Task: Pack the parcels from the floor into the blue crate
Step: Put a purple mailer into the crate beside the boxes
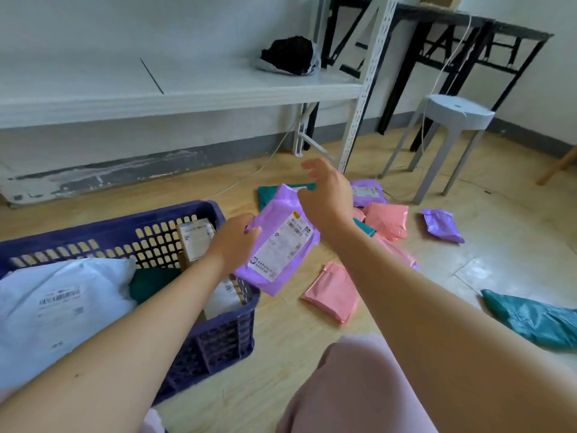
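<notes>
While only the left hand point(235, 242) pinches the floppy purple plastic mailer point(278, 242), right hand point(324, 195) spread open, it could slip beside the blue slotted plastic crate point(218, 332).

A white metal shelf point(175, 89) ran across the far left, with a thin dark rod point(152, 75) lying on its surface and a black bundle in a pale bag point(288, 56) at its right end. A perforated white upright point(367, 89) carried that end down to the wooden floor point(281, 332). Farther right, black folding tables point(452, 29) stood against the wall. A pale grey plastic stool point(456, 112) stood near them, a white cord point(449, 60) hanging down just beside its seat. A thin white cable point(249, 176) trailed along the floor under the shelf.
</notes>
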